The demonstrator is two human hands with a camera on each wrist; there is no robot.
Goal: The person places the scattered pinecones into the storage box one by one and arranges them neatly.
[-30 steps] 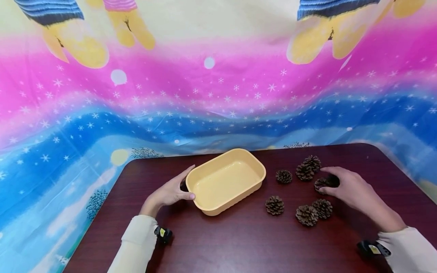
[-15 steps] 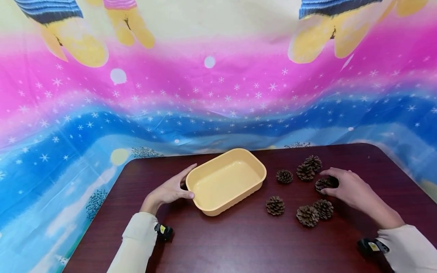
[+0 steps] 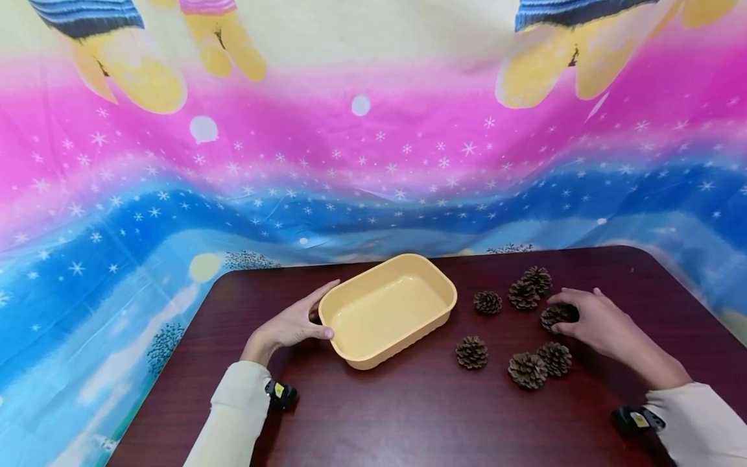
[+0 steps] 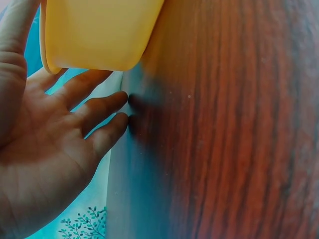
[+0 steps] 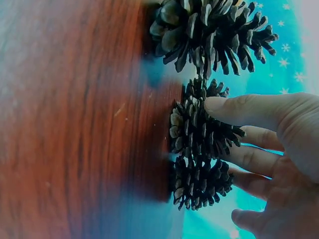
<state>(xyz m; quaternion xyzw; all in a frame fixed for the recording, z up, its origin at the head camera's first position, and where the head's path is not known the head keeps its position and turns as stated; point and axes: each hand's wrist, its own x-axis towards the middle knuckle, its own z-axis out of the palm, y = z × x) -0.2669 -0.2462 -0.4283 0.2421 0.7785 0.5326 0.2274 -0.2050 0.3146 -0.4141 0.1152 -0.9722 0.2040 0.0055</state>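
A yellow rectangular tub (image 3: 373,360) with rounded corners stands on the table, nothing inside it. My left hand (image 3: 287,325) holds its left end, thumb at the near rim and index finger along the far side. In the left wrist view the lower fingers of the left hand (image 4: 60,124) spread below the tub (image 4: 94,37). At the right, my right hand (image 3: 604,327) grips a brown pine cone (image 3: 554,317) between thumb and fingers; the cone is still at table level. The right wrist view has the thumb against this pine cone (image 5: 197,129).
Several other pine cones lie around: one pair (image 3: 525,295) behind, another pair (image 3: 528,371) in front, and single ones (image 3: 487,302) nearer the tub. The dark red table (image 3: 373,421) ends at a printed cloth backdrop (image 3: 373,181).
Almost nothing differs. The view shifts very slightly; both hands keep their places at the tub and the pine cone.
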